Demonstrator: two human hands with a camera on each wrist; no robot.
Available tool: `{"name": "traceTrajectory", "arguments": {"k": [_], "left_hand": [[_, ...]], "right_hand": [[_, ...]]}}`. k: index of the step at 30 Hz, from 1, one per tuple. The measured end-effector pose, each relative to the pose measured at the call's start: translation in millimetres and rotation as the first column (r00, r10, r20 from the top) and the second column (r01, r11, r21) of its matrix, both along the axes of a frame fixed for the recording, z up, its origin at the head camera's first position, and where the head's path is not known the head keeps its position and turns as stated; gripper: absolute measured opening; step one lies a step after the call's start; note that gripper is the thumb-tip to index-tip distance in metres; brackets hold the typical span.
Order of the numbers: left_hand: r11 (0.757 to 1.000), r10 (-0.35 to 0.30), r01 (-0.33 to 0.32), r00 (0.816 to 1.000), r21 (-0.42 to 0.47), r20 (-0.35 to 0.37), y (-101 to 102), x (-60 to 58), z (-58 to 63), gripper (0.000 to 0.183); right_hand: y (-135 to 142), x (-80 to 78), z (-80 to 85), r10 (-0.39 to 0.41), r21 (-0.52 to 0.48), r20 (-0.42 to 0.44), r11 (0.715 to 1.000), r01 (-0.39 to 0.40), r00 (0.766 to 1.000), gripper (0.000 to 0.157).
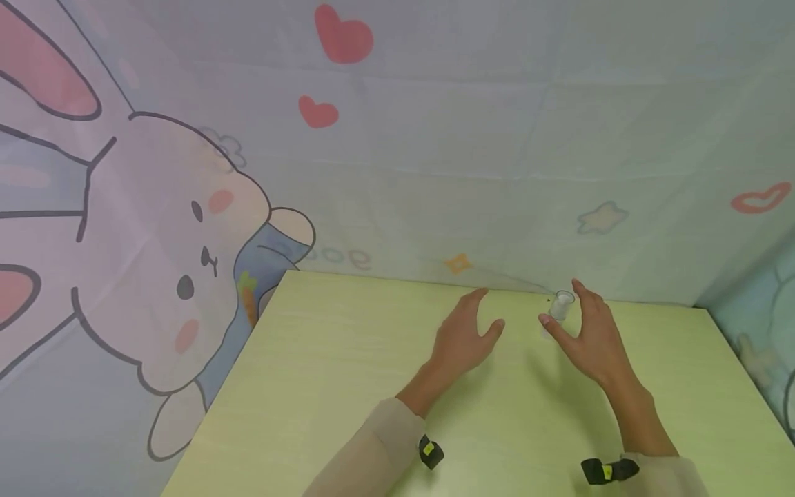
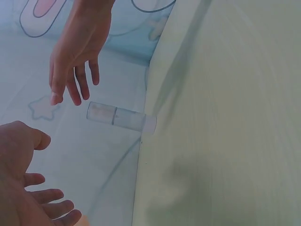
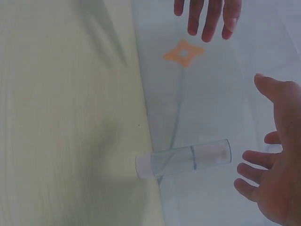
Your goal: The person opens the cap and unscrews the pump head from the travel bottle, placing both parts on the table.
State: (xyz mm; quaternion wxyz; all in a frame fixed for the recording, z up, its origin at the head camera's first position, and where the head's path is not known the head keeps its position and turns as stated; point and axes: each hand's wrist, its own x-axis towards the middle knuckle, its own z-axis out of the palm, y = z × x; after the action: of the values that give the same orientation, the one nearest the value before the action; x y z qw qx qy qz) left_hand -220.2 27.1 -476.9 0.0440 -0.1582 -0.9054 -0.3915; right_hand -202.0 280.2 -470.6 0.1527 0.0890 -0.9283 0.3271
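Observation:
Close to the table's back edge stands a clear cylinder (image 1: 562, 306), upright on a white base. In the right wrist view this cylinder (image 3: 176, 159) has a dark ring around its middle. My right hand (image 1: 593, 342) is beside it, fingers spread and thumb apart; the right wrist view shows a gap between those fingers (image 3: 251, 174) and the cylinder's upper end. To the left of the cylinder, my left hand (image 1: 462, 338) hovers above the table, thumb away from the fingers. Nothing is in it. The left wrist view shows both hands apart from the cylinder (image 2: 122, 117).
A pale yellow-green table (image 1: 310, 386) runs back to a fabric backdrop (image 1: 435, 172) printed with hearts, a star and a large rabbit. On the right hangs another printed cloth (image 1: 764, 331). Black straps (image 1: 430, 452) sit by both sleeves.

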Motion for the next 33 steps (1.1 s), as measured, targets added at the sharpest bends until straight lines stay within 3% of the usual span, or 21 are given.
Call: {"name": "traceTrajectory", "arguments": {"k": [10, 21, 33], "left_hand": [[0.999, 0.027, -0.026, 0.999, -0.047, 0.025, 23.1, -6.2, -1.6, 0.063], [0.999, 0.026, -0.026, 1.0, -0.035, 0.004, 32.8, -5.4, -2.5, 0.062], [1.0, 0.01, -0.008, 0.998, -0.03, 0.061, 48.1, 2.8, 7.5, 0.064]], "right_hand": [[6.4, -7.3, 0.0, -0.026, -0.02, 0.006, 0.999, 0.026, 1.0, 0.091], [12.7, -11.3, -6.3, -0.039, -0.057, -0.008, 0.998, 0.039, 0.999, 0.085], [14.8, -16.9, -10.7, -0.06, -0.098, 0.026, 0.993, 0.062, 0.998, 0.086]]}}
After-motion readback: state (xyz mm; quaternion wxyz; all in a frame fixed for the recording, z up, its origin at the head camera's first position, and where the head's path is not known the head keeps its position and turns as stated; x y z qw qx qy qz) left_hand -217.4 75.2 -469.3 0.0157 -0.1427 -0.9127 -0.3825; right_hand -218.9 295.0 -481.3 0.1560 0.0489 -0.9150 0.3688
